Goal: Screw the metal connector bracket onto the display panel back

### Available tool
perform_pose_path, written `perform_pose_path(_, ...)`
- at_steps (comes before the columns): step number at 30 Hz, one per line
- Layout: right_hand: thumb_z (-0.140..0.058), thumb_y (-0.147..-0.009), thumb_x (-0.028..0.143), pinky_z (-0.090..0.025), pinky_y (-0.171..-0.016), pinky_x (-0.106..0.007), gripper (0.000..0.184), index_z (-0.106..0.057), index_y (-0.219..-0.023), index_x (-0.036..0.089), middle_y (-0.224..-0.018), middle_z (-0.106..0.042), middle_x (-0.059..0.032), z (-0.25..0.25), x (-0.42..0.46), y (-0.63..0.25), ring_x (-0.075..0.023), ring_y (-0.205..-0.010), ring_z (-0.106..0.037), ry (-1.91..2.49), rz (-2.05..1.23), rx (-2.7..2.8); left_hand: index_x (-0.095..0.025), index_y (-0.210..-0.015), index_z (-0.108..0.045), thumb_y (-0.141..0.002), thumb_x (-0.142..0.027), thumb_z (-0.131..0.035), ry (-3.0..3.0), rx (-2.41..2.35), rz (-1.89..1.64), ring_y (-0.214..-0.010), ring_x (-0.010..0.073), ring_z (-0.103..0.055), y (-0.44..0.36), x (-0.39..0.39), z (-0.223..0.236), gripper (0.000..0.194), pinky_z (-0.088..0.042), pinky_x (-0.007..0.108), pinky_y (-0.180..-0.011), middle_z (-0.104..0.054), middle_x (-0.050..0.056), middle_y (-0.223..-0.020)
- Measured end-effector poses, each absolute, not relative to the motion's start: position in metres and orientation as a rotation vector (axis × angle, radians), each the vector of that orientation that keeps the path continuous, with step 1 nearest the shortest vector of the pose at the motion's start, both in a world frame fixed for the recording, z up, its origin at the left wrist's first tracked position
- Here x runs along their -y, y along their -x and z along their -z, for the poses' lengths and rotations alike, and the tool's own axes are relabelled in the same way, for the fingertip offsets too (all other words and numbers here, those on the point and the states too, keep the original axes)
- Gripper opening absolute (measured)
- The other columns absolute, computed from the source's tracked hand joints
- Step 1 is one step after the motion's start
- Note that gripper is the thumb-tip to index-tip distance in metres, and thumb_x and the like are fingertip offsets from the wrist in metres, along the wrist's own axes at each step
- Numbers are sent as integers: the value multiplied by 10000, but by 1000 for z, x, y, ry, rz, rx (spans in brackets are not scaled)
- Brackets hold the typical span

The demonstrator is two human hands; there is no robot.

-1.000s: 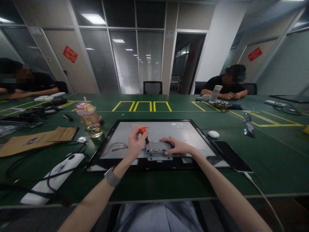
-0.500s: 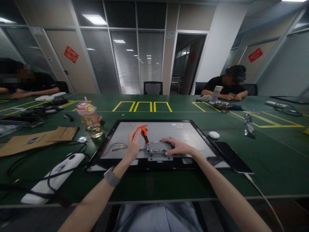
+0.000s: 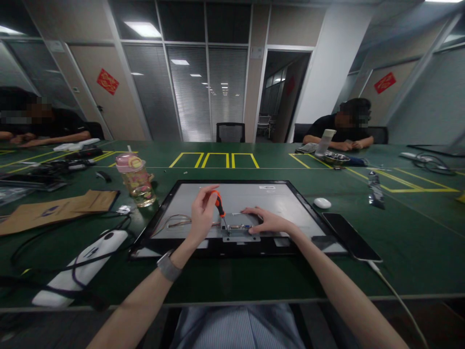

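Note:
My left hand (image 3: 203, 211) grips the orange and black handle of a screwdriver (image 3: 219, 204). The tool leans, its shaft pointing down to the left part of a metal bracket with connectors (image 3: 238, 232). My right hand (image 3: 267, 220) lies with fingers spread, its fingertips touching the right side of that bracket. Under both hands a display panel (image 3: 290, 203) with a grey back and black frame lies flat on the table. Thin coloured wires (image 3: 178, 223) run across its left part toward the bracket. Exactly where the screwdriver tip touches is too small to tell.
On the left stand a pink-lidded cup (image 3: 134, 179), a white power strip (image 3: 80, 269) with black cables and a brown paper envelope (image 3: 61, 208). To the right lie a phone (image 3: 350, 237) on a cable and a white earbud case (image 3: 322, 203). Two people sit across the table.
My left hand has shifted slightly and its fingers have turned around the screwdriver handle. My right hand and the panel have stayed in place.

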State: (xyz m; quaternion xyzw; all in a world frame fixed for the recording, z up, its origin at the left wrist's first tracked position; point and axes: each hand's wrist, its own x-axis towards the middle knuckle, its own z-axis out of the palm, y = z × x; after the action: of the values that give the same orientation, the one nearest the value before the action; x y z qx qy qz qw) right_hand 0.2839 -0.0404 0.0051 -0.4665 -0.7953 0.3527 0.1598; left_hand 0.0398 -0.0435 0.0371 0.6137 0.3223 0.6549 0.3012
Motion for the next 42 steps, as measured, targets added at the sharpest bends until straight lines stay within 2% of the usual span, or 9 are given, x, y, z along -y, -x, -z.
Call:
perform_pose_path(4,-694,-667,571,-153,-1139,-493,778,-468,-1336,245,-1408,-441,-55,-8,41,-283,-341,-1381,-208,1306,-1006,2276,-178,-1042,-640,-902,-335,-467,-1577,-775,-1662,-898,169,-624,-40,42,-36,272,-457,289,-851,-677,60,-930)
perform_pose_path(9,-694,-669,564,-157,-1140,-485,769,-472,-1331,241,-1406,-442,-51,-8,42,-283,-335,-1381,-201,1309,-1006,2278,-169,-1076,-642,-891,-333,-484,-1556,-743,-1653,-965,195,-624,-40,42,-34,293,-449,326,-905,-682,82,-1027)
perform_pose_path(17,-686,-674,576,-138,-1150,-477,758,-471,-1330,265,-1414,-436,-33,-8,42,-283,-318,-1381,-225,1304,-1005,2284,-190,-923,-682,-770,-289,-660,-1666,-771,-1713,-747,117,-546,-40,43,-37,183,-474,232,-702,-561,22,-865)
perform_pose_path(20,-679,-673,589,-130,-1152,-476,764,-473,-1330,256,-1404,-449,-39,-9,42,-282,-318,-1368,-256,1283,-1002,2291,-193,-947,-692,-818,-306,-595,-1669,-771,-1719,-812,136,-563,-40,43,-38,197,-472,249,-751,-579,44,-927)
perform_pose_path(23,-682,-664,597,-132,-1149,-482,789,-470,-1335,241,-1415,-436,-50,-10,42,-282,-332,-1383,-212,1318,-1008,2280,-186,-1026,-681,-891,-311,-467,-1632,-727,-1685,-929,174,-588,-40,44,-37,282,-444,303,-871,-627,77,-1027)
perform_pose_path(25,-681,-663,600,-129,-1149,-484,789,-467,-1337,250,-1423,-428,-43,-11,43,-282,-334,-1391,-189,1342,-1013,2279,-182,-1087,-658,-902,-313,-447,-1607,-726,-1636,-938,186,-598,-39,43,-37,310,-439,324,-887,-656,79,-1004)
perform_pose_path(33,-686,-664,597,-84,-1159,-478,781,-475,-1332,250,-1421,-432,-37,-6,40,-282,-324,-1396,-184,1320,-999,2282,-207,-967,-698,-784,-299,-649,-1685,-769,-1695,-767,126,-546,-40,44,-38,211,-468,253,-745,-535,20,-836)
perform_pose_path(38,-698,-664,580,-96,-1156,-485,788,-456,-1345,266,-1439,-407,-32,-2,37,-285,-326,-1401,-165,1324,-1002,2290,-195,-987,-696,-878,-324,-507,-1622,-728,-1715,-919,167,-574,-40,44,-37,253,-447,294,-849,-608,73,-1023)
perform_pose_path(42,-696,-655,591,-153,-1138,-504,804,-450,-1350,270,-1445,-396,-34,-4,39,-285,-345,-1405,-124,1351,-1029,2267,-176,-1040,-675,-882,-327,-501,-1559,-736,-1674,-928,185,-605,-39,44,-37,279,-442,319,-872,-671,76,-951)
